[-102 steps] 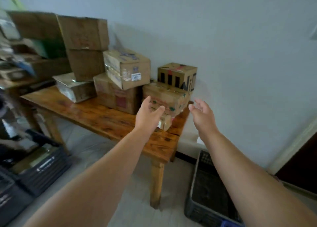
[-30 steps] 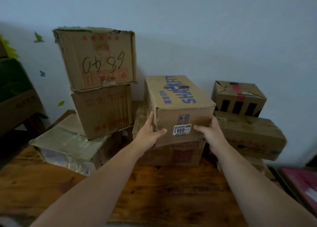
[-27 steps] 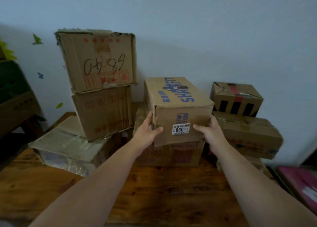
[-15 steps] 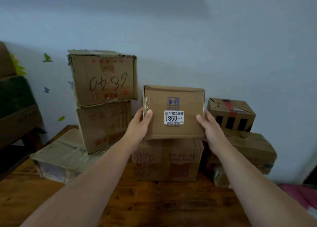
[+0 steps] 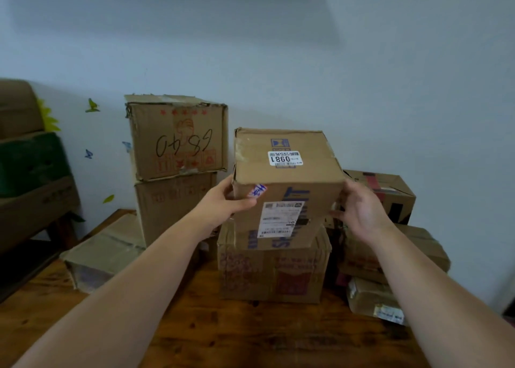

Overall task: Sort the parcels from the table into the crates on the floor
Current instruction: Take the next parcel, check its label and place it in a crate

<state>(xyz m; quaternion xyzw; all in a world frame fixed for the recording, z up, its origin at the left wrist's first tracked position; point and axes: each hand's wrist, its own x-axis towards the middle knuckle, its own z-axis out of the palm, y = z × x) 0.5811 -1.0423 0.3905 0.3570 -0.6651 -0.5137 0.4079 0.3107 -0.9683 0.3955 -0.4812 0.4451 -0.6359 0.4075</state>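
Newly tipped label-up, the 0981 parcel (image 5: 284,178) hung gripped by left hand (image 5: 223,204) and right hand (image 5: 360,209) over the wooden table (image 5: 223,328) near the pale wall (image 5: 278,47).

Both hands hold a brown cardboard parcel (image 5: 284,184) by its sides, the left hand (image 5: 223,203) with its thumb across the near face, the right hand (image 5: 359,209) pressed to the opposite side. The parcel is tilted so that its face with the white "0981" sticker points upward. Below it a larger printed box (image 5: 273,273) stands on the wooden bench (image 5: 223,326). To the left two cartons are stacked, the upper carton (image 5: 178,136) marked in black handwriting. Further boxes are piled on the right, topped by a black-striped box (image 5: 390,192).
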